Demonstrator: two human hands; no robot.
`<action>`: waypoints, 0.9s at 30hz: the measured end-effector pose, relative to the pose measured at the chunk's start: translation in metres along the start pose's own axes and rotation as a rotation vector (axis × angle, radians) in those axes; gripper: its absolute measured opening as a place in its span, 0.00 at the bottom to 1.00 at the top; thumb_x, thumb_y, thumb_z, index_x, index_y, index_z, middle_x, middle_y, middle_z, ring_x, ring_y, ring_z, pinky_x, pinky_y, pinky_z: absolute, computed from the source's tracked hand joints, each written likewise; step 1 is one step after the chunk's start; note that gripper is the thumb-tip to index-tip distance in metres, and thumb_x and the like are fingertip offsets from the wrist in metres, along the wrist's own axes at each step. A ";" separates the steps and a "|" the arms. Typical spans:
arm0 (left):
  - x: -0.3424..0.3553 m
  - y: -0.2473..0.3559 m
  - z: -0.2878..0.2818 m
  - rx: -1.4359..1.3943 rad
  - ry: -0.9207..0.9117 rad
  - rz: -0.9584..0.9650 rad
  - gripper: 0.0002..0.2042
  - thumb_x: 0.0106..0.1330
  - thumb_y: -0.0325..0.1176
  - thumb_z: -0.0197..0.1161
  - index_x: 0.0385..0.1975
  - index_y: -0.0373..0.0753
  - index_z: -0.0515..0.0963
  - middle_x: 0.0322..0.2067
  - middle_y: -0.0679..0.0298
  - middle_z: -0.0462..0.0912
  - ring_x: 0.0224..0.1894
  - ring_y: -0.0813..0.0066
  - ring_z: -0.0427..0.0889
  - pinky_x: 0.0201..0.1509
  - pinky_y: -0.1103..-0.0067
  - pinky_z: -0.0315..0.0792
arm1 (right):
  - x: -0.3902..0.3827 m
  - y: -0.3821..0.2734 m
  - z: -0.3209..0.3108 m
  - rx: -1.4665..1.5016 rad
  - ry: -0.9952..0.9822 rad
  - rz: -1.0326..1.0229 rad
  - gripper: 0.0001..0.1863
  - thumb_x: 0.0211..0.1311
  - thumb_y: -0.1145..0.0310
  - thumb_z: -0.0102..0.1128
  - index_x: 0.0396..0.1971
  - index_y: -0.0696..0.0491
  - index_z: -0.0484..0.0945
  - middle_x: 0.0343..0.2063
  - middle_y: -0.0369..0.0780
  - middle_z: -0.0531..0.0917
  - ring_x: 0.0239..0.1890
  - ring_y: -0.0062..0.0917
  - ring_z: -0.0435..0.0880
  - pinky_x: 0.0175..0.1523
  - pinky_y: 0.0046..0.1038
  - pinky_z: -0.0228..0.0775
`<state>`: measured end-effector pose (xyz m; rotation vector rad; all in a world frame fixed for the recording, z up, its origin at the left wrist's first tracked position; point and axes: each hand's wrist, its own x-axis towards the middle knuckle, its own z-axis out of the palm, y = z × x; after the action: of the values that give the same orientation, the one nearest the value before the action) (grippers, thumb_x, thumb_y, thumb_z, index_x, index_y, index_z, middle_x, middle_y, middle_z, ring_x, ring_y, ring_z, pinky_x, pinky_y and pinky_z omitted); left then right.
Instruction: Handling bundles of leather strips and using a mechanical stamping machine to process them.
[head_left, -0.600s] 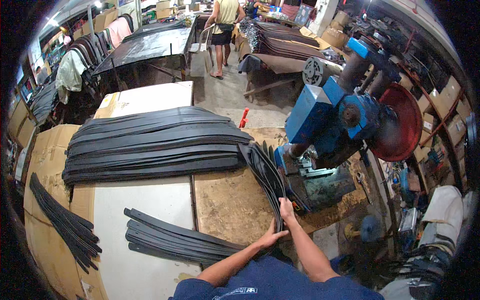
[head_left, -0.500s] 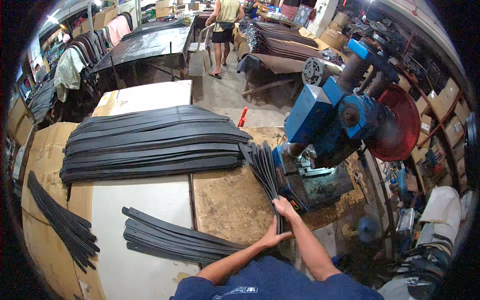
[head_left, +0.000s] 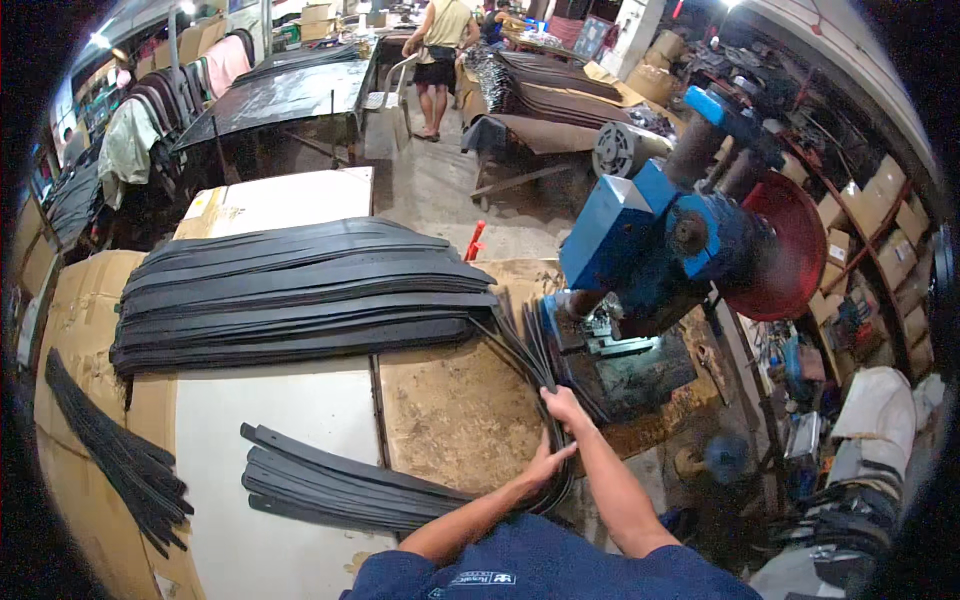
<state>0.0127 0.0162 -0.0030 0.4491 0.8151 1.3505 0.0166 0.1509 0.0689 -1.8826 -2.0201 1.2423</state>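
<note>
A bundle of black strips (head_left: 536, 364) is gripped by the right hand (head_left: 563, 406), whose fingers are closed around it; the left hand (head_left: 545, 462) is laid against the strips just nearer the body, its closure partly hidden and not to be told. The worktop to the left of the grip is occupied by a fan of strips (head_left: 330, 486), and farther left by a darker bundle (head_left: 115, 450). Beyond and to the left, a large stack of strips (head_left: 300, 290) is seen. The space beyond and to the right is obstructed by a blue machine (head_left: 608, 232) fitted with a red wheel (head_left: 790, 250). The long axis of the held bundle is directed away from the body and slightly leftward; its far ends are splayed between the stack and the machine's base, while its near part is curved down toward the shirt (head_left: 560, 560).
</note>
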 end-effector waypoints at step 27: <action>0.010 0.032 -0.029 -0.173 0.098 -0.073 0.29 0.69 0.51 0.55 0.59 0.33 0.62 0.49 0.59 0.76 0.45 0.68 0.77 0.48 0.72 0.72 | -0.053 0.003 -0.042 0.189 -0.047 -0.117 0.28 0.47 0.69 0.71 0.47 0.68 0.74 0.40 0.48 0.83 0.43 0.32 0.82 0.46 0.34 0.75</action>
<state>-0.0300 0.0272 -0.0020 0.2171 0.7800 1.3696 0.0551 0.1247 0.1181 -1.6420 -1.9273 1.4025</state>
